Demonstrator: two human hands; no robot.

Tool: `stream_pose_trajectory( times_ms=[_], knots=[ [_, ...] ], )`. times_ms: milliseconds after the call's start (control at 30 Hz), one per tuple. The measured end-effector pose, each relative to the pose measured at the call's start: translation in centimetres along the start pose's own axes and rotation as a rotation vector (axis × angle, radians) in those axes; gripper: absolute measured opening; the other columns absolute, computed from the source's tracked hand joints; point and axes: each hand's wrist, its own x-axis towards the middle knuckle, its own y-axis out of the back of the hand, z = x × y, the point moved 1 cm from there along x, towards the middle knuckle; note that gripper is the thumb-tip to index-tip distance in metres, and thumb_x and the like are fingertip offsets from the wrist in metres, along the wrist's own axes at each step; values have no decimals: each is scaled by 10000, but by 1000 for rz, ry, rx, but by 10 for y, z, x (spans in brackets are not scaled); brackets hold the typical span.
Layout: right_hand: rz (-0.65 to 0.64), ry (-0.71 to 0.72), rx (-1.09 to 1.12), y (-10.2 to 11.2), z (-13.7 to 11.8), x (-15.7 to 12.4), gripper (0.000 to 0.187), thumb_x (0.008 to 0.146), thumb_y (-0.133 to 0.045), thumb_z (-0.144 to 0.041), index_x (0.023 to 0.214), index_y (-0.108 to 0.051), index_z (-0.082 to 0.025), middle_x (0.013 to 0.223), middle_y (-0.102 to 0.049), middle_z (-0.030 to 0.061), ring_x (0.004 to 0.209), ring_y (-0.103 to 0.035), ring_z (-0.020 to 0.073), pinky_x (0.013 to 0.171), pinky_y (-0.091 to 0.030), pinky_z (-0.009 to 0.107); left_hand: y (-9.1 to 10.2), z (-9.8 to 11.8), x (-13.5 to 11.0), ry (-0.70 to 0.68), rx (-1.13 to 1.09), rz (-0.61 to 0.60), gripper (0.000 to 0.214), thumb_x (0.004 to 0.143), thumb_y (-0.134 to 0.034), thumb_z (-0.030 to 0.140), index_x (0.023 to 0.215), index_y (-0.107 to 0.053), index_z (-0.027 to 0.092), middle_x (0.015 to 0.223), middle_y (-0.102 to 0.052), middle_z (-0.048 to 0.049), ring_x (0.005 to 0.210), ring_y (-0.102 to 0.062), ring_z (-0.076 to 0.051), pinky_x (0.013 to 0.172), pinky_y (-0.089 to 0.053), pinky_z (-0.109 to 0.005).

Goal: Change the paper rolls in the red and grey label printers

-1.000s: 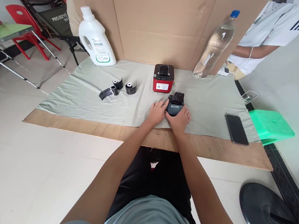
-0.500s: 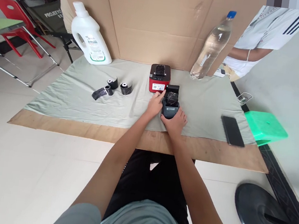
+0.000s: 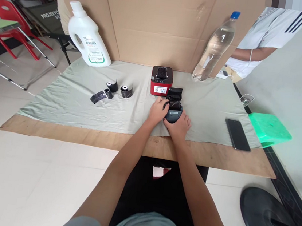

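A small dark grey printer (image 3: 174, 112) sits on the pale green cloth (image 3: 86, 101) with its lid tipped up and a dark roll inside. My right hand (image 3: 179, 125) wraps round its front and right side. My left hand (image 3: 158, 111) presses against its left side, fingers curled towards the open roll bay. Just behind it stands a red printer (image 3: 161, 80) with a dark roll in its top. Three dark paper rolls (image 3: 112, 89) lie to the left on the cloth, one partly unwound.
A white detergent jug (image 3: 86, 39) and a clear water bottle (image 3: 214, 47) stand against the cardboard wall. A black phone (image 3: 238, 134) lies at the right. A green stool (image 3: 269, 129), a black round base (image 3: 270, 219) and another person's white sleeve (image 3: 271, 28) are at the right.
The grey printer's lid has gone from closed to tipped open. My left hand went up towards the red printer and has come back to the grey printer's left side.
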Motion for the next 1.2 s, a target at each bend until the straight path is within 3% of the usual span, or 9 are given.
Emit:
stream_pose_trajectory(
  times_ms=[167, 567, 833, 1200],
  knots=[
    [2, -1, -5, -1, 1, 1, 1048, 698, -793, -599, 1527, -404, -91, 1373, -594, 230, 1263, -504, 413, 1077, -387, 547, -4, 1, 3, -6, -47, 8, 297, 1005, -557, 277, 1242, -719, 202, 1213, -618, -95, 1140, -649, -231, 1016, -553, -354],
    [-1, 17, 12, -1, 4, 3, 1013, 708, -773, -594, 1512, -396, -105, 1337, -592, 229, 1252, -510, 423, 1064, -393, 568, -7, -2, 7, -265, -203, -14, 275, 926, -515, 90, 826, -744, 205, 1058, -586, -64, 1013, -630, -178, 969, -552, -329],
    [-16, 4, 27, 0, 2, 3, 952, 706, -745, -628, 1434, -458, -87, 1311, -596, 237, 1242, -515, 432, 1062, -388, 578, -8, -3, 7, -403, -181, -55, 269, 929, -575, 109, 832, -792, 235, 1084, -614, -55, 1079, -599, -191, 1023, -522, -353],
    [67, 24, 109, 3, 3, 5, 882, 747, -709, -573, 1468, -432, -148, 1409, -533, 235, 1289, -503, 415, 1049, -415, 577, -5, 1, 5, -349, -204, -80, 303, 898, -526, 51, 755, -739, 212, 1081, -627, -63, 1086, -611, -199, 1039, -524, -362]
  ],
)
